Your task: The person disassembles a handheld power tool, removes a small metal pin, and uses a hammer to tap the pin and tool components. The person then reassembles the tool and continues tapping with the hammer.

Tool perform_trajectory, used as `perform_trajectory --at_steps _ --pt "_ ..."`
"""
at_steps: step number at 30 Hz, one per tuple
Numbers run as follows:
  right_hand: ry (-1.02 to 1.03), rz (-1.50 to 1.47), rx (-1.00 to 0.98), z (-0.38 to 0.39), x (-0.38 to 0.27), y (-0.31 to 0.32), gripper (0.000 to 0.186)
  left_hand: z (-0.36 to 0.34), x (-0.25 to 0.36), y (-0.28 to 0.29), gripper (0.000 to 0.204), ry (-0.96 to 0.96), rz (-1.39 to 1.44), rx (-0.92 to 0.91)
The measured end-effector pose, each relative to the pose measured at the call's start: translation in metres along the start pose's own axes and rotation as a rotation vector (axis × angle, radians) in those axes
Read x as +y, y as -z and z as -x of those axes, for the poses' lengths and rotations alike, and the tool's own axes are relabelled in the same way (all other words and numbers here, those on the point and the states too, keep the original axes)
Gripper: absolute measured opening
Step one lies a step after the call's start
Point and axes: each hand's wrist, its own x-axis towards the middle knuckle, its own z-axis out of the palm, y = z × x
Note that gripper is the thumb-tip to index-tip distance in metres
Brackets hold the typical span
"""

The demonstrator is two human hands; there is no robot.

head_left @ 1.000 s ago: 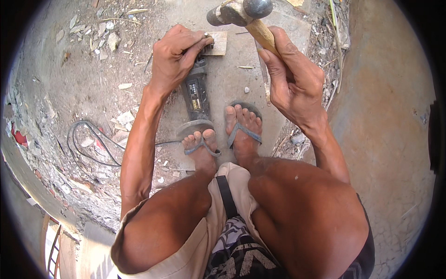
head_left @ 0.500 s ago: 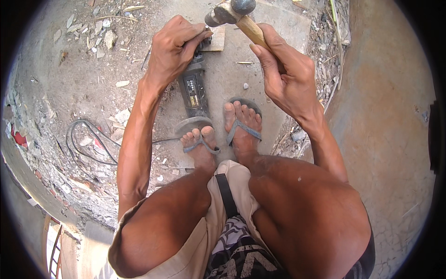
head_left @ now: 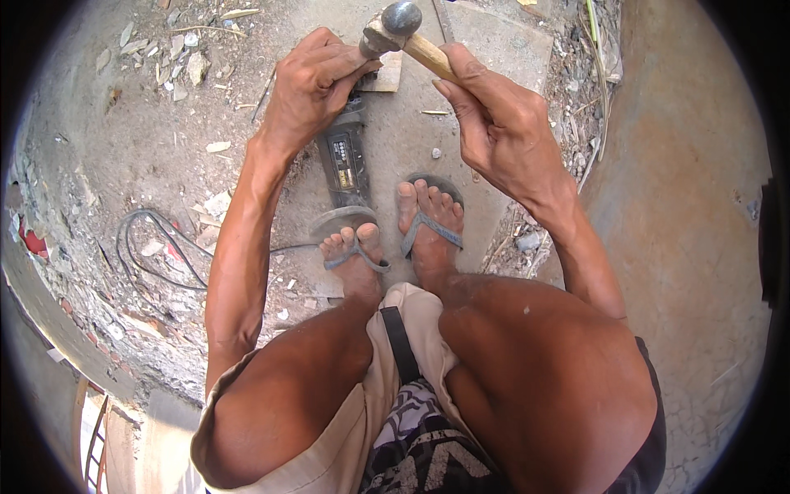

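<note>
My right hand is wrapped round the wooden handle of a ball-peen hammer. The hammer's dark metal head is right at the fingertips of my left hand, seeming to touch there. Those left fingers are pinched together over the front end of a black angle grinder; what they hold is hidden by the fingers and the hammer head. The grinder lies on the ground with its body pointing back toward my left foot. Under its front end sits a pale flat piece of wood, partly covered.
My sandalled left foot is at the grinder's rear beside a grey disc. A dark cable loops over rubble on the left. Stone chips lie at far left. A smooth concrete floor stretches along the right.
The hammer has come down and left, its head now against my left fingertips. My right hand moved slightly left with it. My left hand stays almost still.
</note>
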Motion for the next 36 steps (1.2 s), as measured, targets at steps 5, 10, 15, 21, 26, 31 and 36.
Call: perform_trajectory --at_steps 5,10,15,21,26,31,36 --pt "0.151 -0.073 0.281 -0.006 -0.003 0.0 0.041 0.003 0.001 -0.003 0.016 0.006 0.012 0.021" --pt "0.07 0.065 0.056 -0.001 0.001 -0.001 0.045 -0.002 0.002 0.0 0.015 -0.005 0.003 -0.008" --pt "0.163 -0.021 0.199 -0.009 -0.002 0.008 0.049 -0.002 -0.002 -0.002 0.015 0.012 0.013 0.025" --pt "0.07 0.107 0.019 0.002 0.002 0.0 0.052 -0.003 0.003 -0.002 0.014 -0.01 0.003 0.0" --pt "0.123 0.027 0.151 -0.006 -0.003 0.01 0.049 0.003 0.001 -0.005 0.015 -0.021 0.002 0.022" --pt "0.17 -0.046 0.284 0.004 -0.001 0.006 0.05 -0.002 0.004 -0.005 0.014 -0.02 -0.002 0.029" --pt "0.03 -0.082 0.166 0.014 0.005 -0.008 0.049 0.003 0.002 -0.006 0.009 0.147 0.14 0.102"
